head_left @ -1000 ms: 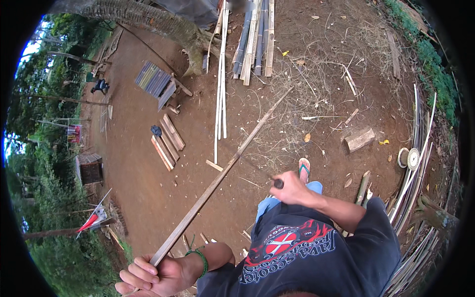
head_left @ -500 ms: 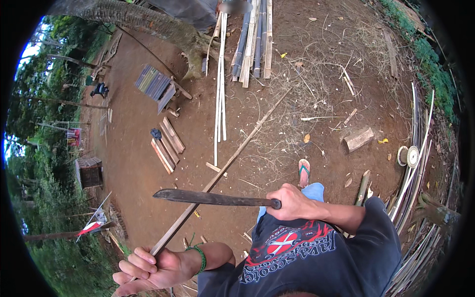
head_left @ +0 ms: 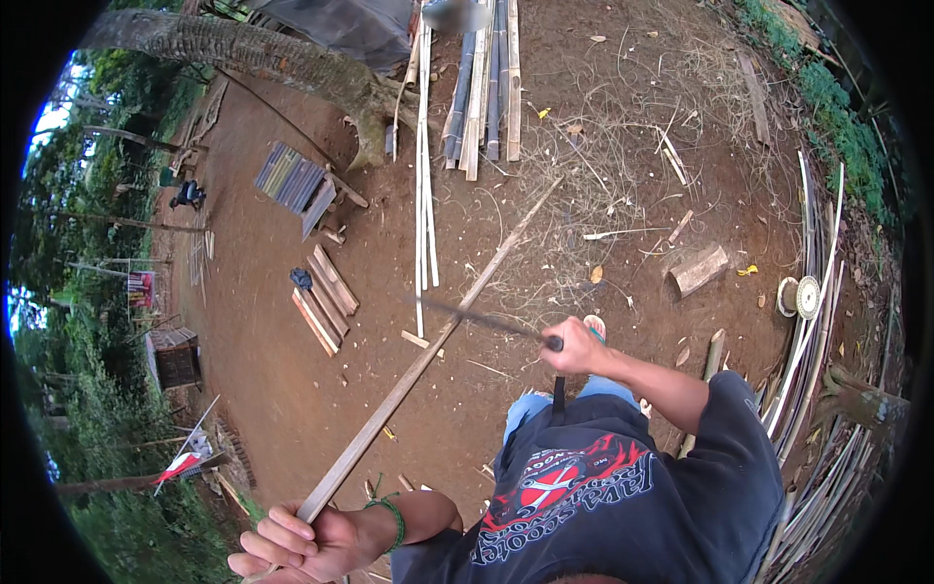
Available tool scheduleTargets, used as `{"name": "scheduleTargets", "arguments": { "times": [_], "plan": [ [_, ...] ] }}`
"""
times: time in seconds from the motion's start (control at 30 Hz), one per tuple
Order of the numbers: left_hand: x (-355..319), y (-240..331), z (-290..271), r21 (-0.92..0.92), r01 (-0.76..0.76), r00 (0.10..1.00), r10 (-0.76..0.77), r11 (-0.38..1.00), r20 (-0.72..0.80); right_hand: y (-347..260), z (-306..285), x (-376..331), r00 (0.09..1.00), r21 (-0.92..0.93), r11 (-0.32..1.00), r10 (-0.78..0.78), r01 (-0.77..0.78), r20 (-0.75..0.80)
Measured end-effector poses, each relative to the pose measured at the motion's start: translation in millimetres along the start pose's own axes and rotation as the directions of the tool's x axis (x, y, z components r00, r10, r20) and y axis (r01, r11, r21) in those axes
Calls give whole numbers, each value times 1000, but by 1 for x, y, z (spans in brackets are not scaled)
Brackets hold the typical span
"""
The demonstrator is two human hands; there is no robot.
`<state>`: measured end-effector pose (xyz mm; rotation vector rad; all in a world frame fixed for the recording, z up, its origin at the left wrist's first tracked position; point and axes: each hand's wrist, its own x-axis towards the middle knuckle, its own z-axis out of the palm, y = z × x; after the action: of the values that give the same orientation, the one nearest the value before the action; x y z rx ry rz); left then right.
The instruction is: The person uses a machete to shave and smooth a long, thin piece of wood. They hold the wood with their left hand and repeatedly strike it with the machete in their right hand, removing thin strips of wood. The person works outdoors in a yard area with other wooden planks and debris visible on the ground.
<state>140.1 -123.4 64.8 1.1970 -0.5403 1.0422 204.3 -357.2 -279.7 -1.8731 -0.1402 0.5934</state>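
A long, narrow strip of bamboo or wood [head_left: 399,391] slants from the lower left up to the middle of the view. Its near end is in my left hand [head_left: 304,543], fingers wrapped round it, a green cord bracelet on that wrist. My right hand [head_left: 574,347] grips the dark handle of a machete [head_left: 501,323]. The blade is smeared by motion and points left, crossing the strip about midway along; whether it touches the strip I cannot tell. The strip's far end lies over dry shavings on the ground.
Split bamboo poles [head_left: 491,97] lie at the top beside a tree trunk [head_left: 365,107]. Short planks [head_left: 329,297] lie left of the strip. A cut log [head_left: 699,271], a spool [head_left: 800,297] and long thin strips [head_left: 812,360] are on the right. A small slatted bench [head_left: 295,177] stands far left.
My right hand has moved up and slightly right, swinging the machete blade away from me along the strip. My left hand keeps its hold, slightly lower in view.
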Motion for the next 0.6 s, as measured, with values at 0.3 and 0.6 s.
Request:
{"name": "scheduleTargets", "arguments": {
  "times": [0.3,0.6],
  "plan": [
    [11,-4,-11,58,43,999,-43,997,-15,18,-28,48,991,-116,984,129,-133,-41],
    [34,-20,5,104,48,998,-43,993,-51,221,-67,144,828,-185,821,478,-540,-295]
  ]
}}
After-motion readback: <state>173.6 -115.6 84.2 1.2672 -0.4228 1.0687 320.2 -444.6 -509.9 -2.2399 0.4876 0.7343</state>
